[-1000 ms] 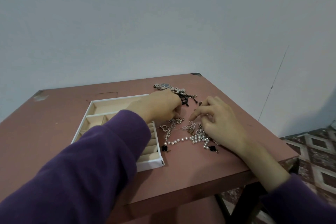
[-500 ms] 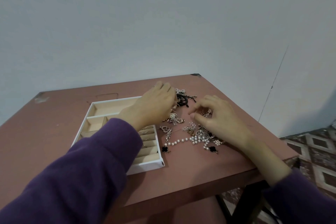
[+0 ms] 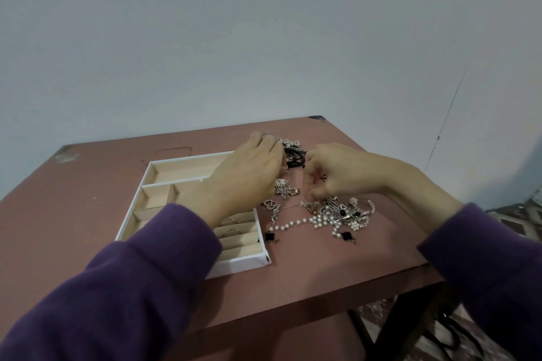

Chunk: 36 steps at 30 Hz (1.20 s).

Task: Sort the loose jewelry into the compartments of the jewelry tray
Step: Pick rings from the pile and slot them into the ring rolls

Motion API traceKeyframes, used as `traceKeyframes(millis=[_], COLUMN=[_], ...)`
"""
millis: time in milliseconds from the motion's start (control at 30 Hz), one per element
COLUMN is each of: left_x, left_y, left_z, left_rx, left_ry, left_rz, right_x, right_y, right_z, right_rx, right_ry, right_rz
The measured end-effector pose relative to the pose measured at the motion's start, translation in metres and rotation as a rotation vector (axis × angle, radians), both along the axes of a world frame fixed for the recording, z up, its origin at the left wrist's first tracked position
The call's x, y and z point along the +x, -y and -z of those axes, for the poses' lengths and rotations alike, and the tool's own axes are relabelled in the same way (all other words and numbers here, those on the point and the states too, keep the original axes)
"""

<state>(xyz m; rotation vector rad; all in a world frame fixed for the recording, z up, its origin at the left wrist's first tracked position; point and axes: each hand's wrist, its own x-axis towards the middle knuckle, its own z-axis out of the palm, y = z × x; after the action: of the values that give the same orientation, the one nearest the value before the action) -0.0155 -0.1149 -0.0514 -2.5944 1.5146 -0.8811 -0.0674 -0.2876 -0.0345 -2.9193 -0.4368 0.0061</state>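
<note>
The white jewelry tray (image 3: 149,174) with beige compartments lies on the left of the table, and rings (image 3: 233,220) sit in its slotted rows. Loose jewelry lies to its right: a pearl strand (image 3: 293,224), black clover pendants (image 3: 271,236), a silver heart pendant (image 3: 270,204), a black bracelet (image 3: 294,157) and a tangled silver pile (image 3: 343,211). My left hand (image 3: 249,176) reaches across the tray's far right corner, fingers bent over a silver watch (image 3: 268,135) at the back; its grip is hidden. My right hand (image 3: 346,173) hovers curled over the pile, thumb and forefinger apart.
The reddish-brown table (image 3: 88,184) stands against a pale wall. Its right edge and front edge lie close to the jewelry pile. Patterned floor tiles (image 3: 516,220) show beyond the right edge. My purple sleeves cover the tray's near left part.
My left hand has moved away from me, from the middle of the pile to the watch at the back. My right hand has shifted back and left, uncovering the silver pile.
</note>
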Motion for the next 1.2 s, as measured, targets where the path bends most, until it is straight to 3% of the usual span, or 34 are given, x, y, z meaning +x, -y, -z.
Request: traceKeyframes(millis=[100, 267, 733, 1000, 1133, 1200], left_x=[-0.002, -0.003, -0.007, -0.008, -0.011, -0.013], left_y=[-0.002, -0.004, -0.018, -0.021, -0.019, -0.016], left_z=[-0.002, -0.003, -0.007, -0.007, -0.008, -0.008], left_rx=[-0.006, -0.004, 0.008, 0.030, -0.020, -0.106], left_ry=[-0.038, -0.100, -0.178, -0.190, -0.254, -0.382], left_rz=[-0.013, -0.050, -0.100, -0.115, -0.045, 0.007], right_x=[0.005, 0.009, 0.008, 0.005, 0.005, 0.004], right_y=[-0.004, -0.010, 0.009, 0.005, -0.001, -0.003], right_z=[-0.003, -0.006, 0.007, 0.007, 0.007, 0.007], right_rx=[-0.091, -0.078, 0.298, 0.238, 0.240, 0.276], right_ry=[-0.040, -0.130, -0.024, -0.084, -0.102, -0.116], right_rz=[-0.027, -0.082, 0.074, 0.047, 0.059, 0.065])
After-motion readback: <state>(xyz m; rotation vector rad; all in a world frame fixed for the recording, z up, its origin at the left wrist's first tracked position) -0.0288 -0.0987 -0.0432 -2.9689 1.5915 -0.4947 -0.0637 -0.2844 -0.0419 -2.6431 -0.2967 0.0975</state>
